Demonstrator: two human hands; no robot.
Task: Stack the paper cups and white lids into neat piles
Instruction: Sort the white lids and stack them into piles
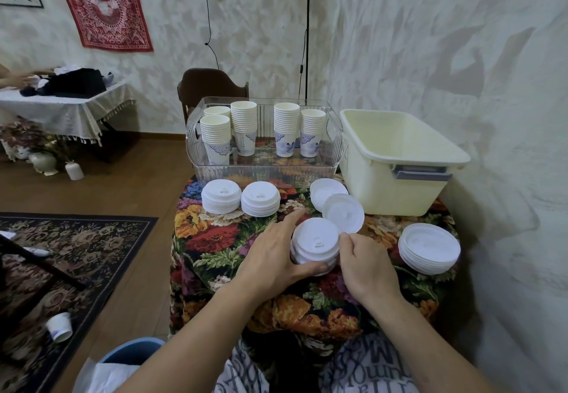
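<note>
Both hands are on a pile of white lids point(315, 246) near the front middle of the desk point(215, 239), which is covered with a flowered cloth. The left hand point(276, 257) cups the pile from the left, its thumb curled under the near edge and its forefinger stretched along the far side. The right hand point(365, 265) presses against the pile's right side with its fingers curled in at the rim.

Two tidy lid piles point(240, 197) stand side by side further back on the left. Behind the held pile lie a few loose lids point(336, 205), overlapping and upside down. Another pile of upturned lids point(428, 248) sits well apart at the right edge.

At the back, a clear tray point(333, 152) holds five stacks of paper cups point(243, 126). A cream tub point(396, 159) stands just beside the tray on its right. One paper cup point(59, 326) lies tipped over on the rug point(76, 239) on the floor.
</note>
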